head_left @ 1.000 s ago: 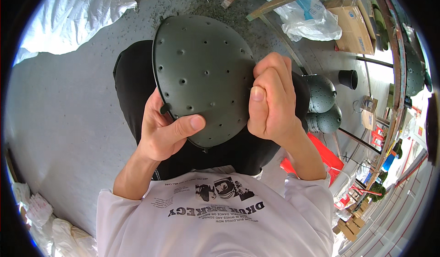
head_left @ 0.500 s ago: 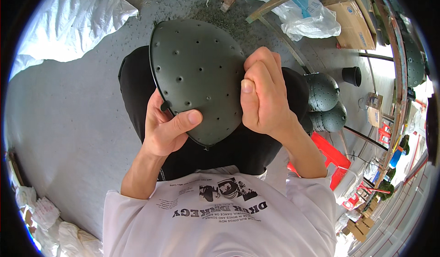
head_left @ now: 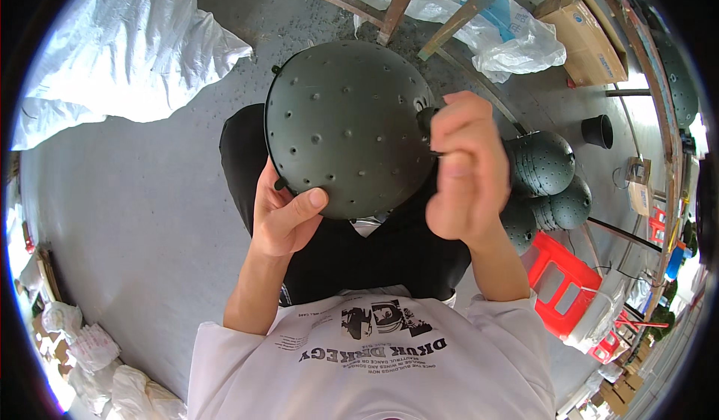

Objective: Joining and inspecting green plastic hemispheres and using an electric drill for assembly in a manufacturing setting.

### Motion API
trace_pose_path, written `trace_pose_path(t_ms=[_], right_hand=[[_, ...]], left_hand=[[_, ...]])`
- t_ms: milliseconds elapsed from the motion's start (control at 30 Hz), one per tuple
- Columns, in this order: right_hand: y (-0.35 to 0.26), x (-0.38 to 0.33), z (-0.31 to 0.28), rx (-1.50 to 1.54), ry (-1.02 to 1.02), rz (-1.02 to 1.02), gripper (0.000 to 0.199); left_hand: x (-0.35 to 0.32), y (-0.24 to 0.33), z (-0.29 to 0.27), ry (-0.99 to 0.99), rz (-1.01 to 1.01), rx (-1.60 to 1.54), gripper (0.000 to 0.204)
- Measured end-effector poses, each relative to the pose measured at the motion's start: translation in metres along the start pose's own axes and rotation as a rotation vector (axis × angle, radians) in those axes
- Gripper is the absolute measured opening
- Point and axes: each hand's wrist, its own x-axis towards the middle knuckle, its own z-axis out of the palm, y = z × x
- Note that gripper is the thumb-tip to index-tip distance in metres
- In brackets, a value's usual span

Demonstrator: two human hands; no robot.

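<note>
A dark green plastic half-ball shell [head_left: 348,128], dotted with small holes, is held above my lap, its domed side facing up. My left hand [head_left: 288,210] is closed on its lower left rim, thumb on the dome and fingers behind, beside a small rim tab [head_left: 281,184]. At the shell's right side, my right hand [head_left: 468,169] is curled and slightly blurred. A dark piece [head_left: 427,124] shows between its fingers and the dome; what the fingers hold is hard to make out.
Several similar green shells [head_left: 547,162] are stacked on my right, near a red plastic stool [head_left: 558,285] and a black pot [head_left: 597,131]. White sheeting [head_left: 127,53] lies at the far left. Ahead are a metal frame [head_left: 401,4], clear plastic bags and a cardboard box [head_left: 588,34].
The shell has turned so that its dome shows rounder. My right hand has drawn off slightly to the right of it, and a dark piece now shows there. My left hand keeps its hold.
</note>
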Motion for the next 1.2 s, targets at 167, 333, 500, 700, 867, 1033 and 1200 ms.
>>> trace_pose_path(t_ms=[167,333,500,700,867,1033,1200], right_hand=[[-0.004,0.0,-0.011,0.425,0.39,0.45,0.025],[-0.006,0.001,-0.012,0.261,0.38,0.678,0.028],[0.02,-0.005,-0.019,0.543,0.508,0.989,0.029],[0.021,-0.007,-0.025,0.748,0.377,1.112,0.03],[0.02,-0.012,-0.021,0.759,0.416,1.089,0.029],[0.016,-0.011,-0.017,0.797,0.499,1.032,0.029],[0.013,-0.013,-0.019,0.742,0.547,0.916,0.03]], left_hand=[[0.003,0.003,-0.005,-0.077,-0.024,-0.068,0.065],[0.0,0.002,-0.008,-0.106,-0.034,-0.153,0.066],[0.001,0.001,-0.012,-0.194,-0.025,-0.217,0.067],[-0.002,0.002,-0.02,-0.279,-0.037,-0.282,0.07],[-0.004,0.003,-0.022,-0.307,-0.049,-0.249,0.074],[-0.003,0.002,-0.013,-0.26,-0.049,-0.24,0.083],[-0.006,-0.003,-0.013,-0.167,-0.026,-0.081,0.093]])
